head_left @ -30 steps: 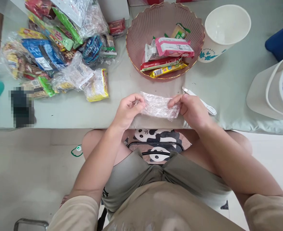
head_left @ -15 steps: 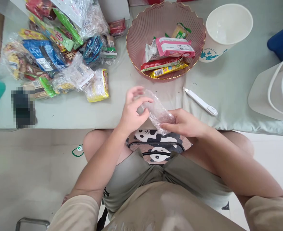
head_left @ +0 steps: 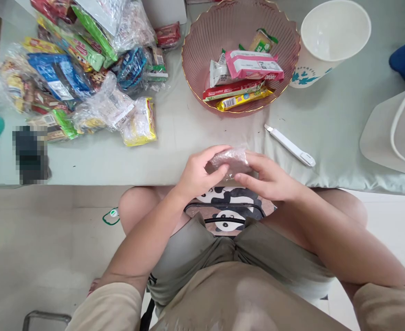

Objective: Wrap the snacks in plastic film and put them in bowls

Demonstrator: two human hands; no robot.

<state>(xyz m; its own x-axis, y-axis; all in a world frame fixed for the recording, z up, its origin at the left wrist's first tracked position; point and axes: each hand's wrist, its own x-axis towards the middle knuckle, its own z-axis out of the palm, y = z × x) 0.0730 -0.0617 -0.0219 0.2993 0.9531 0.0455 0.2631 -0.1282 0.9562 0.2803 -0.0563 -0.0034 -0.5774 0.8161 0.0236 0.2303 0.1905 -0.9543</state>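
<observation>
We hold the crinkled clear packet (head_left: pixel 232 161) between both hands at the front edge of the bench (head_left: pixel 147 168); our left grip (head_left: pixel 199 172) closes on its left end with the thumb across the near face, and our right grip (head_left: pixel 273 177) takes the right end between fingers and thumb; what lies inside, if anything, we cannot tell. The film looks thin and slick, so uneven pressure could make it slip; as it sits right at the edge, a slip could drop it onto the panda-printed surface (head_left: pixel 207 197) below; pulling too hard could tear it. The white cutter (head_left: pixel 289 146) lies just beyond our right grip, its narrow tip towards the bowl (head_left: pixel 205 50); we cannot tell whether a blade is out, but a careless sweep to the right could catch a finger; reaching too far forward could also knock the bowl's rim against the white tub (head_left: pixel 336 46) beside it.
</observation>
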